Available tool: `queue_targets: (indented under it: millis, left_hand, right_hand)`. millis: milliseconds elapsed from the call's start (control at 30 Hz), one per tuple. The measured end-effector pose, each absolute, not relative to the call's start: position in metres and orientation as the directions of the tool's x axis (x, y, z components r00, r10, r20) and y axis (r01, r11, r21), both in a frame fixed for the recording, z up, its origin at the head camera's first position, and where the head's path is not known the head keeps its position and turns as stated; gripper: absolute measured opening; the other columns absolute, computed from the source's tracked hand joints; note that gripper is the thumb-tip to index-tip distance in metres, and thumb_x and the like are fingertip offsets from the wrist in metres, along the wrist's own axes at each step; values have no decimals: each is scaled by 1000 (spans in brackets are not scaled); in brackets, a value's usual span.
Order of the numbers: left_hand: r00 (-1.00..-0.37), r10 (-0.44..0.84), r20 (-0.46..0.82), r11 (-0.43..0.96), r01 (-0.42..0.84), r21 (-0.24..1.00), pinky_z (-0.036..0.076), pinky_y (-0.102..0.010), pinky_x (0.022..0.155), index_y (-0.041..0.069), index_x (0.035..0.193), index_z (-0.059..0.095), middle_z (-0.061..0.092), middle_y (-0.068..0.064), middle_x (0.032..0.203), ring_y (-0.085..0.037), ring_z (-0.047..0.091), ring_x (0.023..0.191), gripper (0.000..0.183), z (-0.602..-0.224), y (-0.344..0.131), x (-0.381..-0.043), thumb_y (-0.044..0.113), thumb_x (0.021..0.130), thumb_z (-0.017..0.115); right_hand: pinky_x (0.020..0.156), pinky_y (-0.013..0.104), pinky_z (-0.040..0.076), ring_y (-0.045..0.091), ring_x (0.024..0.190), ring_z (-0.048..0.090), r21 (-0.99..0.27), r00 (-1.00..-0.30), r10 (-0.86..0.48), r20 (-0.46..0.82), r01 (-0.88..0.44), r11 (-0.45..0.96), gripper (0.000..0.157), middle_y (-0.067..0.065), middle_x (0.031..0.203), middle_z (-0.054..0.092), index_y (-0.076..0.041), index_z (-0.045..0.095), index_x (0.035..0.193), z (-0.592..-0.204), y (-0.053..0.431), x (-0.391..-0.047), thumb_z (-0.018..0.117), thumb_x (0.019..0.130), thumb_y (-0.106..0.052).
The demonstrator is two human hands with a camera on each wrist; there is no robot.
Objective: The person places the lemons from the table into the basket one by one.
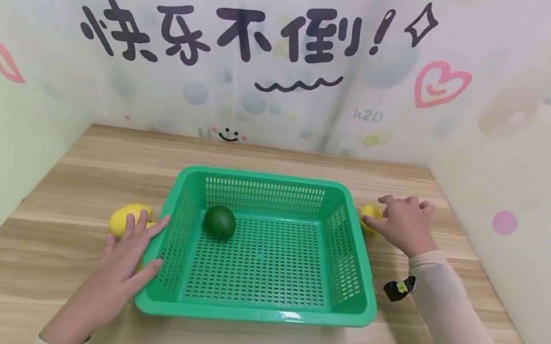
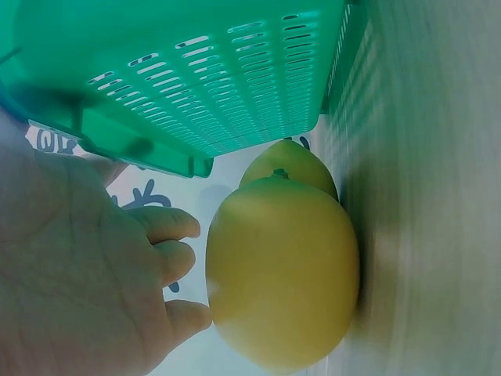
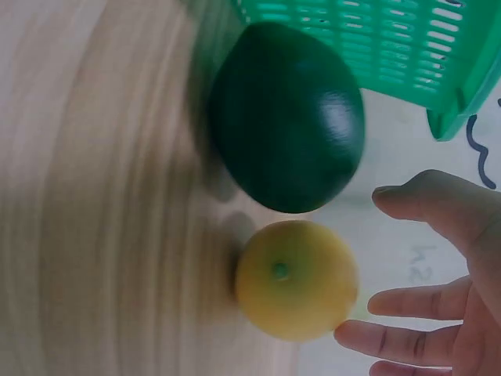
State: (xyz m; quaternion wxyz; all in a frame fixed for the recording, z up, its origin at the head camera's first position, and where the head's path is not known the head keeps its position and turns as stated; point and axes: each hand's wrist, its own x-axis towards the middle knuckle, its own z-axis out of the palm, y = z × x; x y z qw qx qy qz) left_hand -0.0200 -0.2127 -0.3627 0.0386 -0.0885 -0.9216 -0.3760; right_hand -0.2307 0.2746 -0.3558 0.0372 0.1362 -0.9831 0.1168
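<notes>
A green plastic basket [image 1: 257,314] stands on the table with a dark green avocado [image 1: 220,222] inside. My left hand [image 1: 125,260], fingers spread, is at its left rim. Beside that hand lies a yellow lemon [image 1: 127,219]; the left wrist view shows a nearer lemon [image 2: 282,270] with another lemon [image 2: 293,163] behind it, close to the fingertips. On the right, my right hand [image 1: 407,224] hovers with thumb and fingers apart around a round yellow fruit [image 3: 296,280]. A second avocado [image 3: 286,117] lies beside that fruit, outside the basket; the head view hides it.
The wooden table [image 1: 277,160] meets a printed wall [image 1: 159,98] at the back, with pale walls on both sides. A small black device [image 1: 397,290] hangs at my right wrist.
</notes>
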Motion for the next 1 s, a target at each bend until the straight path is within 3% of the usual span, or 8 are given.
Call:
queue_targets:
  millis: [200, 600, 1000]
  left_hand:
    - [-981, 132, 139, 699, 192, 689, -17, -71, 114, 23, 166, 22, 4, -28, 169, -47, -11, 154, 64, -365, -213, -20, 26, 109, 51]
    - [-981, 133, 140, 695, 193, 693, -18, -70, 114, 23, 166, 22, 3, -28, 168, -47, -12, 154, 63, -366, -212, -21, 25, 109, 50]
    - [-982, 133, 132, 688, 187, 701, -18, -70, 114, 23, 166, 22, 3, -27, 169, -45, -14, 154, 64, -368, -213, -20, 25, 109, 51]
  right_hand:
    - [94, 66, 18, 48, 108, 50, -238, -963, -246, 108, -265, 935, 57, 18, 96, 72, 5, 70, 118, -365, 277, -231, 72, 92, -46]
    - [90, 63, 18, 47, 100, 51, -232, -970, -223, 93, -239, 943, 63, 16, 91, 72, 8, 65, 126, -383, 278, -234, 71, 93, -46]
    - [90, 63, 19, 47, 98, 52, -289, -981, -175, 89, -193, 938, 67, 22, 97, 72, 12, 61, 126, -385, 276, -233, 70, 94, -46]
